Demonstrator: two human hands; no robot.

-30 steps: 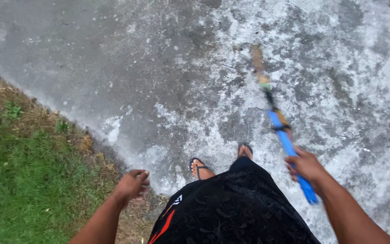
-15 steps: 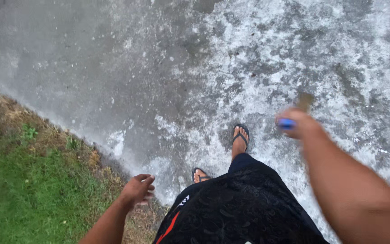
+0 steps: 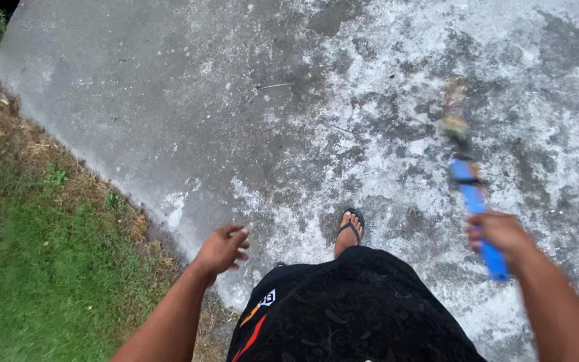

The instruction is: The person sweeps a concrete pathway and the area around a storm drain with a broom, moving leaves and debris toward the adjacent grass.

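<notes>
Swung down again, right hand (image 3: 500, 232) grips blue broom handle (image 3: 475, 201); left hand (image 3: 221, 249) loose, over concrete (image 3: 169, 121).

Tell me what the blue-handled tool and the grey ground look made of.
Blue-handled tool: smooth, bright, uniform blue suggests plastic or painted metal; its blurred brownish end is unclear. Grey paved ground: likely concrete, matt and rough, speckled, with whitish foamy wet patches.

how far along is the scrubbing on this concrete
Looks partly done, as a guess. White soapy foam covers the right side of the grey concrete slab, so that part seems worked. In hand: the right hand grips a blue-handled long brush, blurred, head on the foam; the left hand hangs free. Left: the bare grey stretch toward the grass edge shows little foam.
</notes>
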